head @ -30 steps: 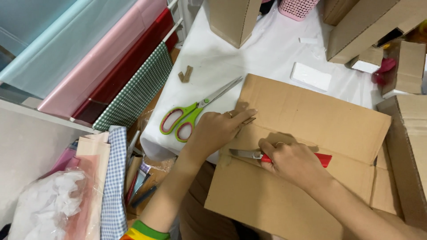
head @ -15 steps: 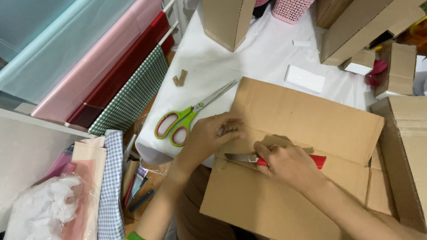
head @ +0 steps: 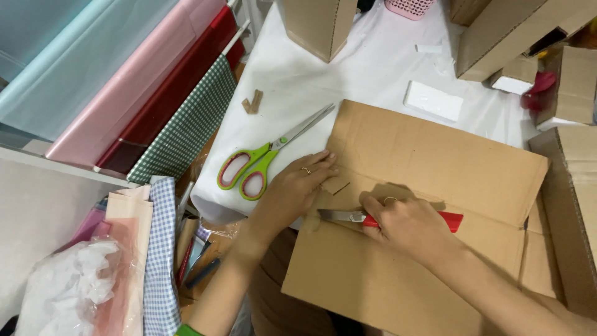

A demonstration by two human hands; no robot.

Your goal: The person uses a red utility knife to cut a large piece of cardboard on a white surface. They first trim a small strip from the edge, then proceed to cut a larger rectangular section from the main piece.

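Observation:
A large flat sheet of brown cardboard point(head: 435, 162) lies over the near edge of a white table point(head: 348, 81). My right hand point(head: 407, 227) grips a red-handled utility knife point(head: 451, 219), its metal blade lying flat on the cardboard and pointing left. My left hand point(head: 295, 186) rests with fingers spread on the sheet's left edge, just above the blade tip. A small cut flap point(head: 336, 185) of cardboard sits by my left fingertips.
Green-and-pink scissors point(head: 261, 163) lie on the table left of the sheet. Two small cardboard scraps point(head: 252, 102), a white foam block point(head: 433, 101), cardboard boxes point(head: 320, 25) and a pink basket point(head: 408, 6) stand behind. Rolls of wrapping paper point(head: 130, 87) hang at left.
My left hand has slid a little lower on the sheet's left edge. The knife blade has moved left along the cardboard. The camera view has shifted slightly.

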